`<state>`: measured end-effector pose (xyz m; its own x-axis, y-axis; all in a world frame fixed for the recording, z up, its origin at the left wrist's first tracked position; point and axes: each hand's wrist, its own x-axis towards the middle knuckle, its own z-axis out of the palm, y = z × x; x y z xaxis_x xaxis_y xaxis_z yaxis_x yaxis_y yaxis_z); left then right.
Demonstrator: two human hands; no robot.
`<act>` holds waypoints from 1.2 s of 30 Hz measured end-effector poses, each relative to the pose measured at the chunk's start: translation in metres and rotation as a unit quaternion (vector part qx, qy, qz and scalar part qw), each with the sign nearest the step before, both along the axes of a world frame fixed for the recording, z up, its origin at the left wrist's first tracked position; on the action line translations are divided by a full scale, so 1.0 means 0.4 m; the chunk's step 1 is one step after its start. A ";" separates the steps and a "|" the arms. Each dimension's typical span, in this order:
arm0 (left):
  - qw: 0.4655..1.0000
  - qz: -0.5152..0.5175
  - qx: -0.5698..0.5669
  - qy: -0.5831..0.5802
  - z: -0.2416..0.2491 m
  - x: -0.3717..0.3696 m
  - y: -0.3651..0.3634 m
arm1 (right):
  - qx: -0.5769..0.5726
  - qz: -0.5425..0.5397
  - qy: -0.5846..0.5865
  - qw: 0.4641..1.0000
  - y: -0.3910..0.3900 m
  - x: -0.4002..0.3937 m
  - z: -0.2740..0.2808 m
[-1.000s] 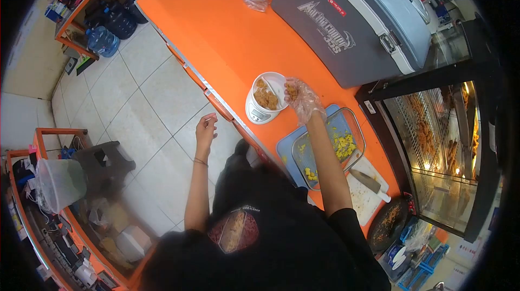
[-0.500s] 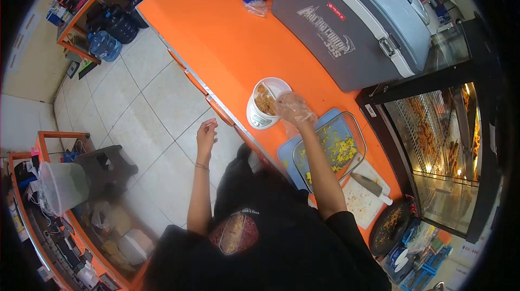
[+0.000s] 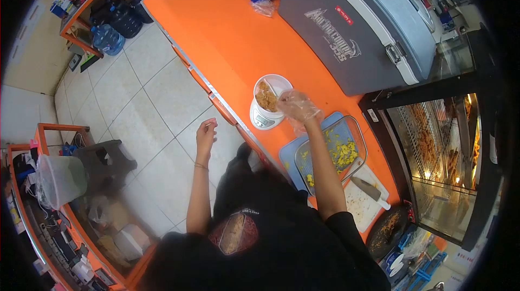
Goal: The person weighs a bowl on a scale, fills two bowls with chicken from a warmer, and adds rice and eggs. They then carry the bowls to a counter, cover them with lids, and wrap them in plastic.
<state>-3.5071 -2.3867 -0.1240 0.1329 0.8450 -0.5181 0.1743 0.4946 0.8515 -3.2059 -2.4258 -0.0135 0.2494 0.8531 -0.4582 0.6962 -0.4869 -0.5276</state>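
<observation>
My right hand (image 3: 296, 108), gloved, narrowed at the white bowl (image 3: 279, 81); whether loaded, I cannot tell. My left hand (image 3: 206, 133), loosely curled, empty. Bowl, on the scale (image 3: 265, 123): likely light, semi-rigid, best held by its rim.

An orange-framed shelf (image 3: 63, 125) and gray stool (image 3: 104, 162) stand on pale floor tiles (image 3: 142, 111).

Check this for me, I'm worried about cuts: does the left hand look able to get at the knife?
Probably not directly: the right forearm lies between the left hand and the knife, which itself lies in plain view on the cutting board.
</observation>
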 end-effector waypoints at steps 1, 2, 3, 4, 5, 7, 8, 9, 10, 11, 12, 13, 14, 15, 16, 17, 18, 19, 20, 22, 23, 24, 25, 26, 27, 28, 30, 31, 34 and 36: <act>1.000 -0.008 -0.005 -0.001 -0.003 -0.003 0.000 | 0.024 -0.022 0.031 0.999 0.007 0.003 0.008; 1.000 -0.017 -0.009 -0.002 -0.006 -0.005 -0.001 | 0.023 -0.023 0.031 0.999 0.016 -0.006 0.011; 1.000 -0.019 -0.010 -0.002 -0.009 -0.003 -0.001 | 0.112 -0.025 0.013 0.993 0.029 -0.022 0.009; 1.000 -0.013 -0.008 -0.002 -0.014 0.000 -0.002 | 0.199 -0.028 -0.007 0.980 0.037 -0.036 0.016; 1.000 -0.007 -0.006 -0.002 -0.015 0.004 -0.002 | 0.199 -0.030 -0.009 0.980 0.040 -0.037 -0.006; 1.000 -0.017 -0.009 -0.003 -0.016 0.006 -0.004 | 0.239 0.077 -0.050 0.967 0.045 -0.036 -0.087; 1.000 -0.024 -0.011 -0.003 -0.015 0.006 -0.001 | 0.240 0.077 -0.050 0.966 0.048 -0.023 -0.137; 1.000 -0.022 -0.010 -0.003 -0.012 0.005 0.003 | 0.290 0.071 -0.037 0.954 0.049 -0.003 -0.191; 1.000 -0.018 -0.006 -0.004 -0.011 0.004 0.003 | 0.338 0.067 -0.022 0.938 0.052 -0.006 -0.186; 1.000 -0.014 -0.004 -0.004 -0.012 0.001 -0.001 | 0.336 0.069 -0.021 0.939 0.051 -0.008 -0.183; 1.000 -0.013 -0.006 -0.003 -0.012 -0.001 -0.005 | 0.310 0.060 0.011 0.949 0.047 -0.006 -0.178; 1.000 -0.008 -0.003 0.003 -0.014 -0.002 -0.006 | 0.284 0.048 0.042 0.957 0.043 -0.009 -0.166; 1.000 -0.005 0.001 0.008 -0.016 0.000 -0.005 | 0.284 0.046 0.041 0.957 0.043 -0.026 -0.160; 1.000 -0.009 0.003 0.007 -0.016 0.002 -0.004 | 0.348 0.068 -0.031 0.935 0.048 -0.054 -0.156; 1.000 -0.010 -0.002 0.005 -0.020 -0.001 -0.003 | 0.408 0.088 -0.102 0.903 0.052 -0.070 -0.154; 1.000 -0.011 -0.006 0.003 -0.025 -0.002 -0.002 | 0.409 0.085 -0.104 0.903 0.055 -0.072 -0.149; 1.000 -0.014 -0.006 0.003 -0.031 -0.001 -0.001 | 0.342 0.113 -0.101 0.927 0.059 -0.073 -0.144; 1.000 -0.014 -0.004 0.005 -0.031 0.001 0.000 | 0.274 0.142 -0.097 0.946 0.060 -0.075 -0.131; 1.000 -0.014 -0.002 0.007 -0.030 0.002 0.001 | 0.274 0.140 -0.097 0.946 0.058 -0.076 -0.118; 1.000 -0.016 0.001 0.006 -0.029 0.003 0.002 | 0.213 0.146 -0.138 0.956 0.049 -0.076 -0.102; 1.000 -0.017 0.003 0.005 -0.029 0.004 0.003 | 0.214 0.145 -0.138 0.956 0.045 -0.075 -0.101; 1.000 -0.017 0.004 0.004 -0.027 0.006 0.003 | 0.203 0.130 -0.126 0.962 0.041 -0.075 -0.098; 1.000 -0.014 0.001 0.006 -0.025 0.006 0.002 | 0.191 0.115 -0.113 0.968 0.038 -0.072 -0.102; 1.000 -0.012 -0.002 0.008 -0.025 0.005 0.002 | 0.192 0.114 -0.113 0.968 0.037 -0.061 -0.125; 1.000 -0.013 0.000 0.008 -0.026 0.004 0.002 | 0.174 0.075 -0.060 0.980 0.038 -0.049 -0.147; 1.000 -0.013 -0.003 0.005 -0.032 0.001 0.001 | 0.156 0.035 -0.006 0.987 0.039 -0.040 -0.161; 1.000 -0.017 -0.002 0.003 -0.033 -0.002 0.001 | 0.140 -0.029 -0.029 0.989 0.001 -0.062 -0.068; 1.000 -0.014 -0.011 0.006 -0.030 -0.003 0.000 | 0.121 -0.090 -0.051 0.987 -0.013 -0.069 -0.031; 1.000 -0.011 -0.015 0.011 -0.029 -0.003 0.004 | 0.241 -0.255 0.286 0.891 0.003 0.000 -0.161; 1.000 -0.015 -0.012 0.014 -0.037 -0.005 0.006 | 0.254 -0.268 0.393 0.842 -0.033 0.042 -0.166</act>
<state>-3.5091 -2.3845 -0.1387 0.1444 0.8280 -0.5418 0.2126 0.5088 0.8342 -3.1891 -2.4391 -0.0798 0.4511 0.8506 -0.2700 -0.2118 -0.1919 -0.9583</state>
